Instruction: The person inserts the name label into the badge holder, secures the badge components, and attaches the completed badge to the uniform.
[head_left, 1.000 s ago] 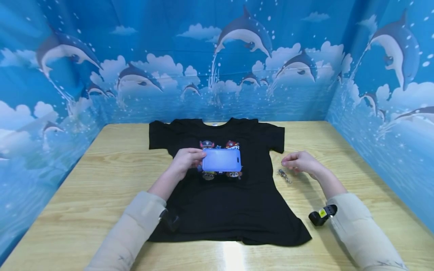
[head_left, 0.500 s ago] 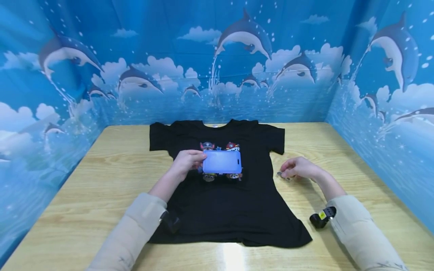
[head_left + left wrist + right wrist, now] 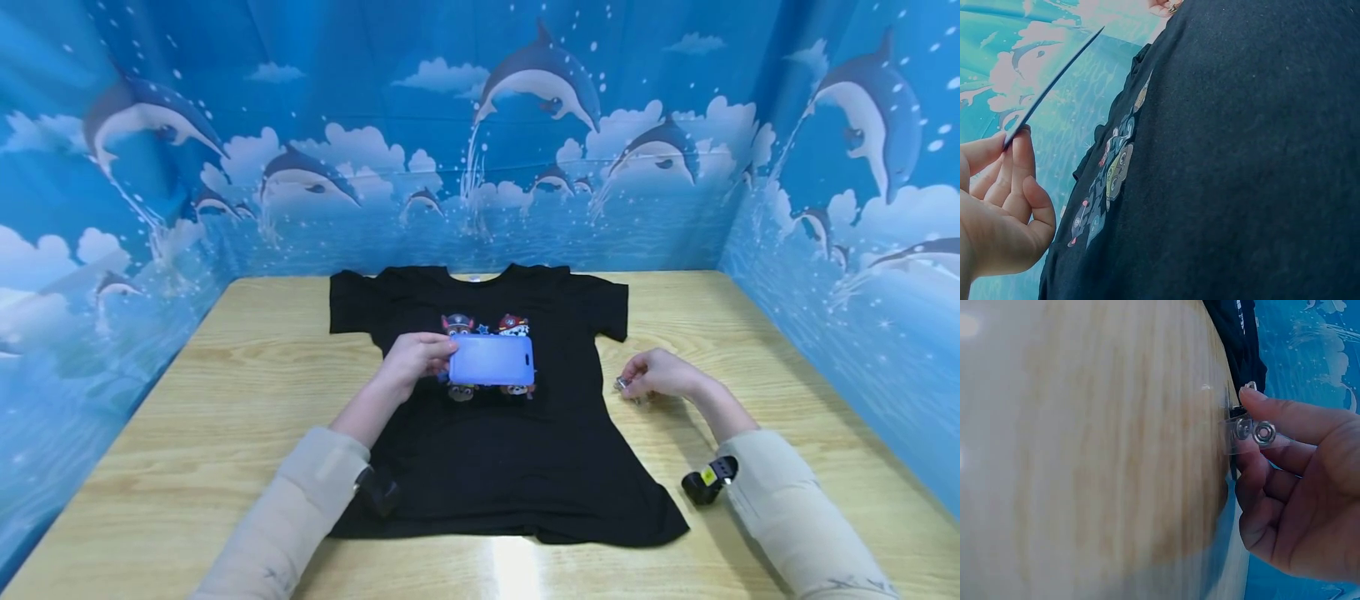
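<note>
My left hand (image 3: pixel 408 362) pinches the left end of a flat blue-violet card holder (image 3: pixel 492 360) with a slot near its right end. The left wrist view shows this card holder (image 3: pixel 1054 86) edge-on, raised above the black T-shirt (image 3: pixel 495 467). Right of the shirt, my right hand (image 3: pixel 663 375) pinches a small metal badge clip (image 3: pixel 621 383) between thumb and fingers. Up close in the right wrist view, the badge clip's clear plastic strap with round snap studs (image 3: pixel 1264 432) sticks out below the thumb. The fingers hide part of the clip.
The T-shirt lies spread flat on a wood-grain table (image 3: pixel 247 392), with cartoon dogs (image 3: pixel 514 323) printed on its chest. Blue dolphin-patterned curtains (image 3: pixel 465 150) stand at the back and both sides.
My right hand has come down onto the badge clip, which lay on the table, and now pinches it. The left hand and the card holder have stayed nearly still.
</note>
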Motion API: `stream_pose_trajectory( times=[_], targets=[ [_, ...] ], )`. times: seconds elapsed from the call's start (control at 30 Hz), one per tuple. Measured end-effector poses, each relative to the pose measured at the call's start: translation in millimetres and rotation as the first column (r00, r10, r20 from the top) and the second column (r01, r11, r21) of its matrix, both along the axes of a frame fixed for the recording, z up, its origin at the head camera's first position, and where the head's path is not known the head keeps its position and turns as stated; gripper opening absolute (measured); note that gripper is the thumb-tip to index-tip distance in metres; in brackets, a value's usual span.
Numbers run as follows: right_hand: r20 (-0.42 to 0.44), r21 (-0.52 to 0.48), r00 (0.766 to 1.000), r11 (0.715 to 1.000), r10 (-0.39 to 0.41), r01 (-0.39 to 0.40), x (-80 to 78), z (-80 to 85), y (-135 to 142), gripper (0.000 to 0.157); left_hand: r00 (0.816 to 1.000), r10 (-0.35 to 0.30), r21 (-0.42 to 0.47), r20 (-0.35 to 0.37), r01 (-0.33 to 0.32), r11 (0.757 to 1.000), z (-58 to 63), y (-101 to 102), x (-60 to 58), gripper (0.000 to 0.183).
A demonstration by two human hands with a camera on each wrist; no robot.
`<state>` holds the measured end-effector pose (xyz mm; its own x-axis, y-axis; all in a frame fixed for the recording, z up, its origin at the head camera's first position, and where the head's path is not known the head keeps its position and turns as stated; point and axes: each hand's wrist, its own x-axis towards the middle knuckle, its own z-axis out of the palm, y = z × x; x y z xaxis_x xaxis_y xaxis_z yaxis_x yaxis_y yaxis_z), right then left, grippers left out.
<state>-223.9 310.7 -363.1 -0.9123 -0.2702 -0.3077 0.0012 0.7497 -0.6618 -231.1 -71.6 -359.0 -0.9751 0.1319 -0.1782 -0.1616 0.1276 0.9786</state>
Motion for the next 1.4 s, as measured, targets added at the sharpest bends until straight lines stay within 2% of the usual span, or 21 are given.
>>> stream_pose_trajectory(
  times=[0.13, 0.5, 0.77, 0.97, 1.27, 1.4],
  targets=[
    [-0.015, 0.012, 1.000, 1.000, -0.001, 0.001, 2.2, 1.8, 0, 0.019, 1.000, 0.002, 0.008, 0.006, -0.002, 1.000, -0.4, 0, -0.3, 0.029],
    [-0.024, 0.008, 1.000, 1.000, 0.018, -0.017, 3.9, 1.5, 4, 0.020, 1.000, -0.001, 0.020, 0.001, 0.001, 1.000, -0.8, 1, 0.7, 0.028],
    [-0.024, -0.028, 0.999, 0.999, -0.044, 0.043, 4.2, 1.2, 4, 0.019, 1.000, 0.001, 0.020, 0.006, -0.001, 1.000, -2.3, 1, 0.7, 0.029],
    [-0.056, -0.038, 0.996, 0.997, -0.065, 0.063, 3.8, 7.4, 3, 0.023, 1.000, 0.003, 0.018, -0.001, -0.003, 1.000, -1.9, 0, -0.8, 0.029],
    [-0.027, -0.120, 0.994, 0.987, -0.107, 0.103, 4.3, 15.0, -2, 0.030, 1.000, 0.007, 0.020, 0.025, -0.007, 1.000, 0.3, 1, -0.7, 0.030],
    [-0.021, -0.188, 0.992, 0.975, -0.123, 0.116, 4.2, 17.7, -7, 0.031, 1.000, 0.005, 0.023, 0.027, -0.005, 1.000, 1.1, 1, 0.2, 0.029]
  ],
)
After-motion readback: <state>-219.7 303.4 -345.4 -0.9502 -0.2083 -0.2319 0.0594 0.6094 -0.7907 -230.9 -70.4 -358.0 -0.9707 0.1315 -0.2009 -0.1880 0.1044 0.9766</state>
